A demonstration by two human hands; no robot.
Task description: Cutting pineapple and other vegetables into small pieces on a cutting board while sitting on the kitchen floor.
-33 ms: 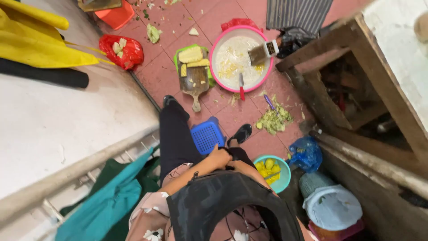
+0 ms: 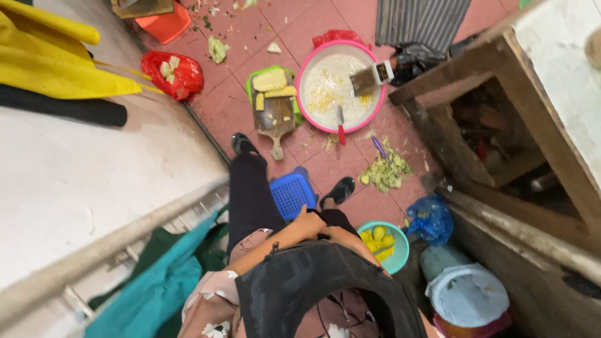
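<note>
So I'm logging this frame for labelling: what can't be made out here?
Head view only:
- Right hand: hidden below the black apron.
- Left hand: its grip faces away, so held or empty is unclear.
- Pink basin: its pale contents are too small to identify.
- Orange container: cut by the top edge.

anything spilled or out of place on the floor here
Yes. Green peelings lie heaped on the red tiles beside the pink basin, with smaller scraps scattered farther off. A red-handled knife rests across the basin's rim, half hanging out.
</note>
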